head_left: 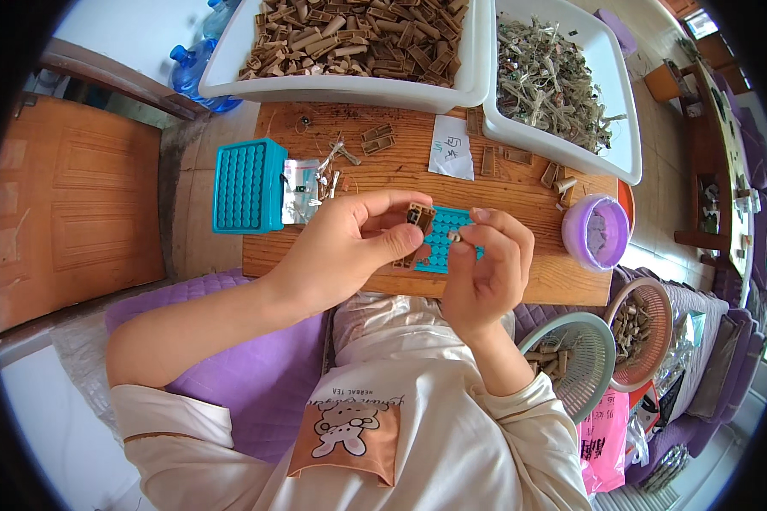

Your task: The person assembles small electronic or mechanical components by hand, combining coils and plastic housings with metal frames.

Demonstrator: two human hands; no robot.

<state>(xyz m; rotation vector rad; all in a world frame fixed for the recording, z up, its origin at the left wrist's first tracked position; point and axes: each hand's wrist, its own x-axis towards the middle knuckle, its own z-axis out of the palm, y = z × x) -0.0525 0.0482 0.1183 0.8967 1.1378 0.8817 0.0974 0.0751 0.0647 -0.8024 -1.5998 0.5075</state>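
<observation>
Above the near edge of the wooden table, my left hand (337, 247) is closed on a small brown plastic casing (420, 216), gripped between thumb and fingers. Something dark sits inside that casing. To its right, my right hand (493, 268) pinches a tiny pale piece (454, 236) between thumb and forefinger; its exact kind is too small to make out. The two hands are apart. Below and between them lies a teal tray (435, 253) with rows of round cups, partly hidden by my fingers. Another brown casing (403, 263) shows under my left hand.
Across the table stand a white bin (349, 91) of brown casings and another white bin (562, 153) of wired parts. A teal ribbed tray (249, 187), plastic bag (301, 189), paper note (451, 149) and purple tub (576, 234) surround my hands. Baskets (603, 341) sit at right.
</observation>
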